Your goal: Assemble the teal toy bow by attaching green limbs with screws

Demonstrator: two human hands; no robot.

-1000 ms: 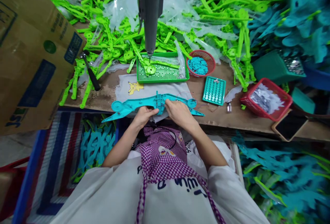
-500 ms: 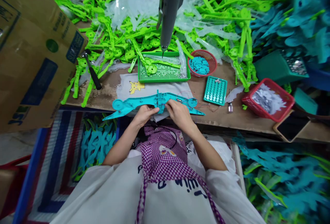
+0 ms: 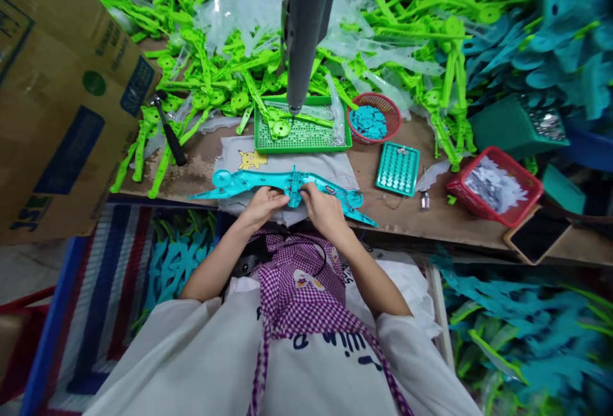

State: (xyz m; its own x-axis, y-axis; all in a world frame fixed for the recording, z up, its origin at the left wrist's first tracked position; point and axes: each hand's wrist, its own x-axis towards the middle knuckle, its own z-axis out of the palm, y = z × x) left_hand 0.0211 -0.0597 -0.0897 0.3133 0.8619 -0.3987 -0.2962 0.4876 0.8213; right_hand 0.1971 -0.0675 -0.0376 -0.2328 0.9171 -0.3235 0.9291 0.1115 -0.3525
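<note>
Left hand (image 3: pixel 263 206) and right hand (image 3: pixel 326 213) are both pinching the middle of a long turquoise plastic piece (image 3: pixel 294 179) at the worktop's (image 3: pixel 407 215) near edge — ribbed centre, arms tapering to points. Soft grey cloth (image 3: pixel 306 161) under it, some bare wood-brown room either side. Perforated green tray (image 3: pixel 306 149) just beyond, grey driver (image 3: pixel 306 39) hanging over it — lime parts (image 3: pixel 211 64) heaped behind, cardboard box (image 3: pixel 71 84) crowding the left.
</note>
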